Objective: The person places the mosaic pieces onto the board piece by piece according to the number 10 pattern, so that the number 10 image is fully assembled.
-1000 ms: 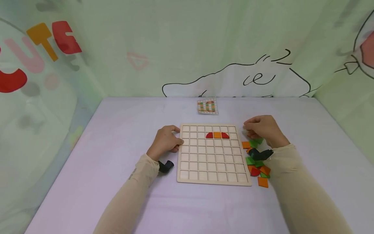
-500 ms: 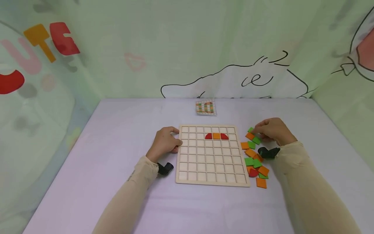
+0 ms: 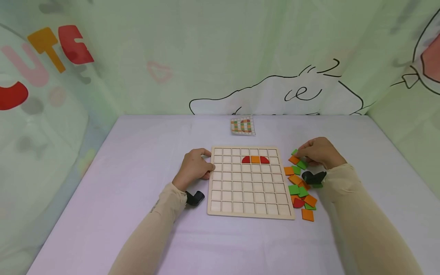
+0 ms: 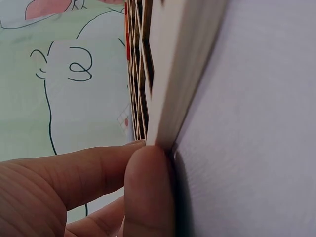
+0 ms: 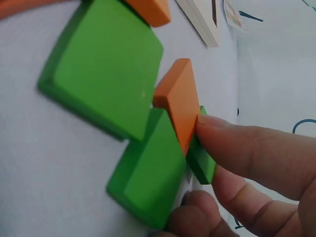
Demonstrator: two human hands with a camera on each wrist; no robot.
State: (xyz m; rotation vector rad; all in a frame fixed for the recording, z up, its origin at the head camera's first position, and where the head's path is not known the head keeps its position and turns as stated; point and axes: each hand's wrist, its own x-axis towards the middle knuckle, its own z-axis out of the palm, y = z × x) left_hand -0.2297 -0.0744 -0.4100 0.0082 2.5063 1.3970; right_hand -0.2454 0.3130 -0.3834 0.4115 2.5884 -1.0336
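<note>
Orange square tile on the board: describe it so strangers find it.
On the pale table lies a wooden grid board. In its second row from the back sits the orange square tile, the board's only orange piece, between two red rounded tiles.

The board (image 4: 180, 64) runs off the left wrist view's top edge! And the right hand (image 5: 256, 163) partly hides a green tile (image 5: 201, 165).

The right hand (image 3: 321, 153) has shifted right, away from the far right corner of the board (image 3: 237, 186). An orange piece (image 3: 293, 160) and the green piece (image 3: 294, 152) just beyond it, out of sight a second ago, now show at its fingertips.
</note>
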